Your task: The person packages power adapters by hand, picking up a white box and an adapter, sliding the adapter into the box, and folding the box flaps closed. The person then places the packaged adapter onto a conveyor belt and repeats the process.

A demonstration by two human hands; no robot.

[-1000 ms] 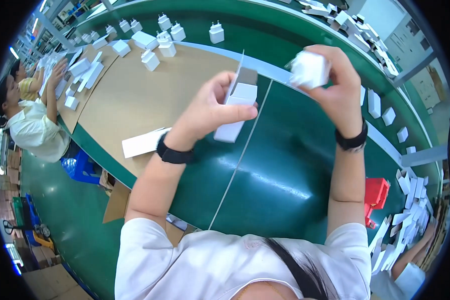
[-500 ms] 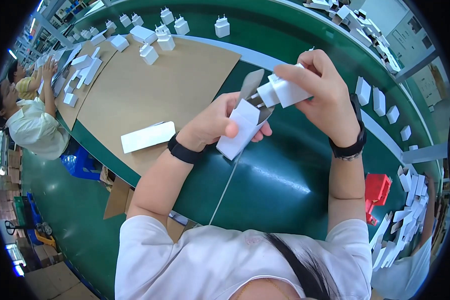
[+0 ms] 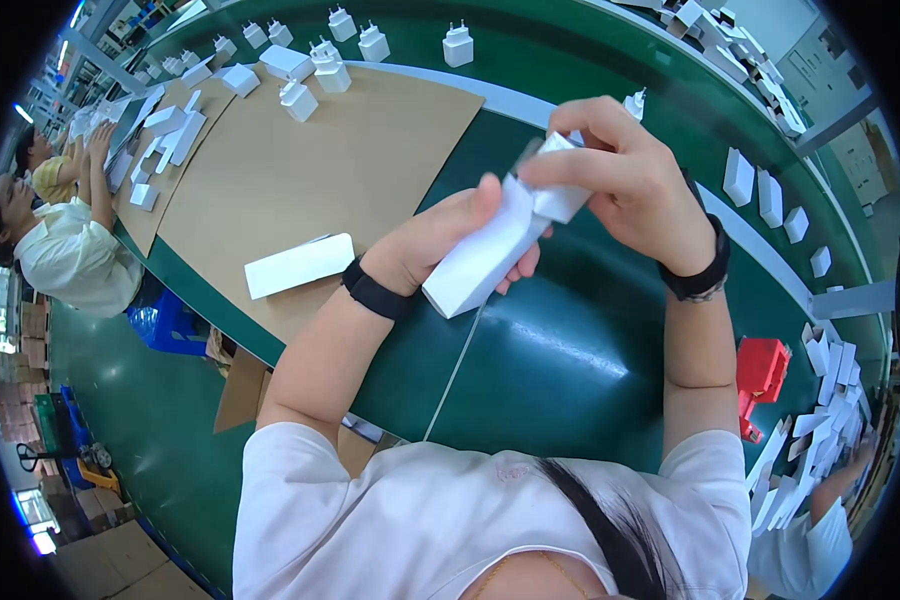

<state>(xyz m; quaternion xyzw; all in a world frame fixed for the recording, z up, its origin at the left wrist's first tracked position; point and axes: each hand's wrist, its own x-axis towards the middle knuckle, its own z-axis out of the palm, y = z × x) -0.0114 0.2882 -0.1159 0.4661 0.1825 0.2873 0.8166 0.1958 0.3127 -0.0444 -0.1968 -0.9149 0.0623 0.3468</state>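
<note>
My left hand (image 3: 432,232) is closed around a small white carton (image 3: 477,262), which tilts up to the right above the green table. At its upper, open end, my right hand (image 3: 640,180) grips a white plug charger (image 3: 562,204). The charger's pins point into the carton, and part of it appears to be inside; fingers and blur hide how far. A carton flap shows as a smear beside my right fingers. Left of my left wrist, another white carton (image 3: 300,266) lies on a brown cardboard sheet (image 3: 310,180).
Several chargers stand along the far belt, one charger (image 3: 458,45) at its middle. Small white boxes (image 3: 738,177) line the belt at right. A red tool (image 3: 763,370) and a pile of cartons (image 3: 835,400) lie right. Co-workers (image 3: 70,245) sit left; another person (image 3: 810,545) is at lower right.
My right hand has moved left and brought the charger into the carton's mouth, pins first. The carton has shifted slightly down and left in my left hand.
</note>
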